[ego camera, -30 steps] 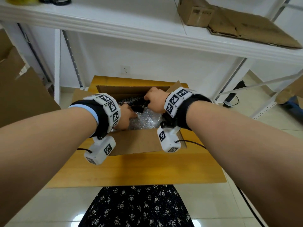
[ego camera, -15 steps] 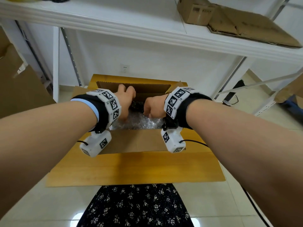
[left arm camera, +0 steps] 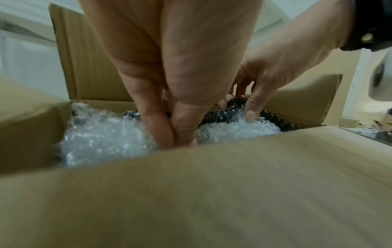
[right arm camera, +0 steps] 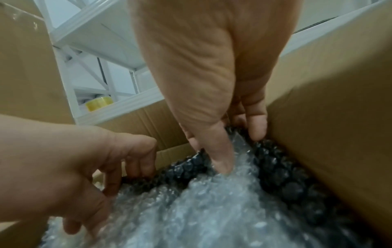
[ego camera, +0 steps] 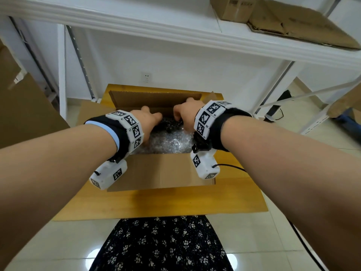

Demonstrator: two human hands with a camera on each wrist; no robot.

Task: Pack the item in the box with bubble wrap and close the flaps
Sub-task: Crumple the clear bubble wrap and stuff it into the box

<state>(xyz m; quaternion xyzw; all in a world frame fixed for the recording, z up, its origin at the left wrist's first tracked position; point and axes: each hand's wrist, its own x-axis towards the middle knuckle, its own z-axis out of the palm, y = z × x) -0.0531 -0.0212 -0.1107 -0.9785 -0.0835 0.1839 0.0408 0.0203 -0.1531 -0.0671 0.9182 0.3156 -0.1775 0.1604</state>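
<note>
Presently on view, largest first: white shelving point(ego camera: 175, 38) against the wall, carrying flattened cardboard point(ego camera: 304, 24) on its upper board; a roll of yellowish tape point(right arm camera: 99, 103) sits on a lower shelf, seen from the right wrist. Wooden table point(ego camera: 160, 200), bearing one open cardboard box point(ego camera: 162, 171), its near flap folded outward toward the person and its far flap point(ego camera: 154, 98) standing upright. Bubble wrap point(ego camera: 168, 141), clear, crumpled, filling the box interior up to near the rim. Item point(ego camera: 172, 124), dark and knobbly under a layer of wrap, lying inside the box along its far side and right wall; what it is cannot be told. Left hand point(ego camera: 147, 122), inside the box, fingers point(left arm camera: 161, 132) straight and held together, pushing down into the bubble wrap near the front wall. Right hand point(ego camera: 185, 116), inside the box at the far right corner, fingers point(right arm camera: 220, 161) extended downward, pressing on the wrap over the item, gripping nothing. Both wrists carry white marker-patterned bands.
</note>
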